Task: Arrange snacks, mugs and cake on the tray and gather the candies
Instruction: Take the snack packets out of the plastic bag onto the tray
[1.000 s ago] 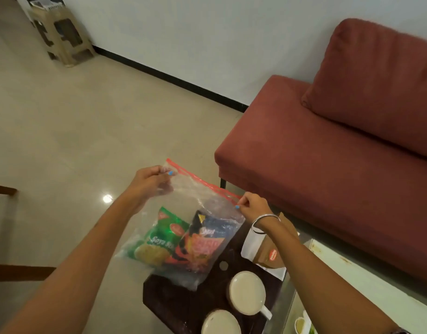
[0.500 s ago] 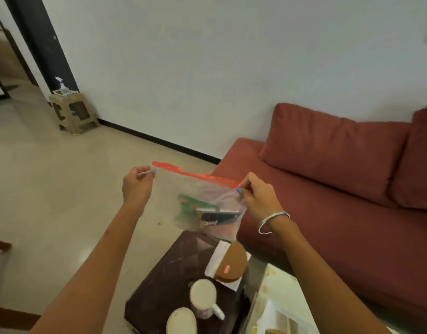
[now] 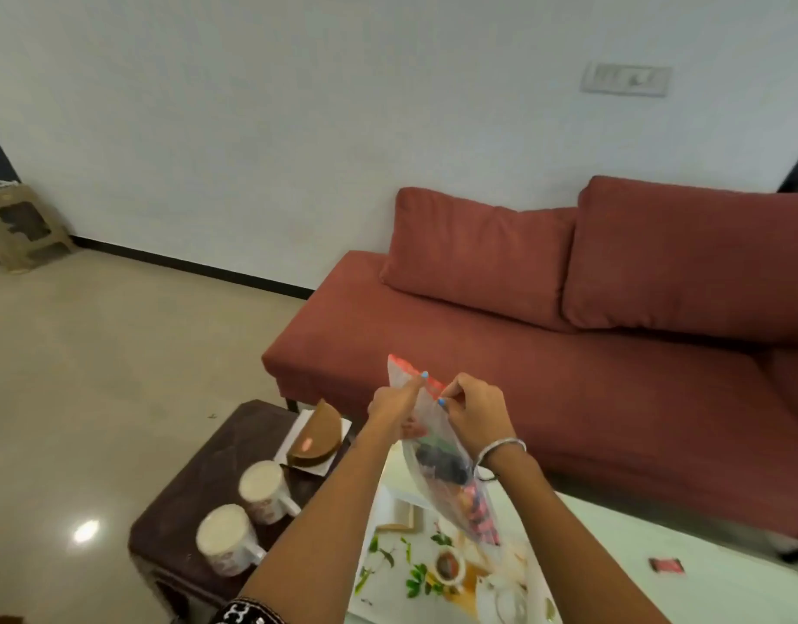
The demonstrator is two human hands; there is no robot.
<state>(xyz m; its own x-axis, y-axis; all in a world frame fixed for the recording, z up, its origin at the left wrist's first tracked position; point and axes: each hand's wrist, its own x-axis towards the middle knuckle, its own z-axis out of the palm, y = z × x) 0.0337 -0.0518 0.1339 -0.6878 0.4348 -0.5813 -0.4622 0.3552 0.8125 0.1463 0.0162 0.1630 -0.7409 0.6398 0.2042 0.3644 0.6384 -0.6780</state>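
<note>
Both hands' fingers [image 3: 421, 379] pinching snack bag [image 3: 446, 461] over printed tray [image 3: 433, 574]; red sofa [image 3: 568, 353], white wall behind.

Zip bag [image 3: 437, 448]: clear thin plastic film, crinkled, red plastic seal strip; glossy printed snack packets inside. Mugs [image 3: 262, 490]: glazed ceramic, smooth, slight sheen. Cake [image 3: 317, 441]: matt brown, sits on white paper or card. Side table [image 3: 199, 479]: dark, polished, looks like wood. Tray [image 3: 388, 556]: smooth glossy surface with printed leaf pattern. Sofa [image 3: 568, 376]: matt woven cloth, rust red. Floor [image 3: 95, 398]: polished tile, reflective. Bangle [image 3: 500, 448] on right wrist: shiny metal. Wall [image 3: 298, 128]: matt paint.
</note>
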